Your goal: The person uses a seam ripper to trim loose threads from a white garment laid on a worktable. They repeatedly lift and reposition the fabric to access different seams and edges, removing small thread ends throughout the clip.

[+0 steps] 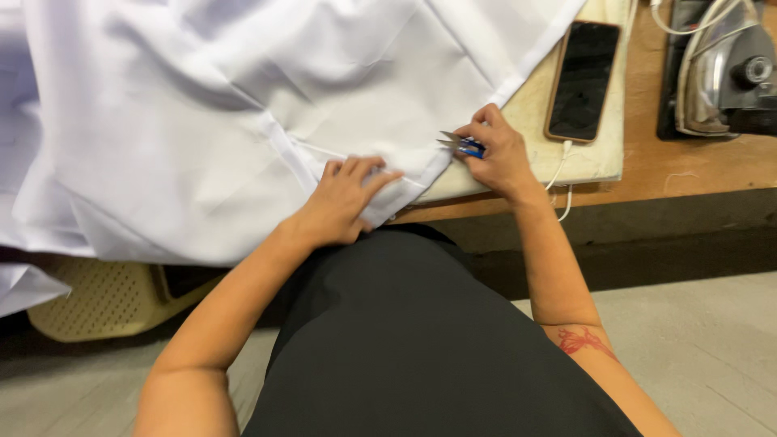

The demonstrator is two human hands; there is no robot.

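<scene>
With the left hand (344, 198) pressing the white fabric (243, 105) flat at the bench (696, 166) edge, the right hand (498, 154) held its grip closed around small blue-handled snips (460, 144) at the hem, apparently mid-trim, needing steady, careful blade placement.

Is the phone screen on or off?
Off. The phone lies face up on the pad with a fully black screen, though a white cable is plugged into its lower end.
</scene>
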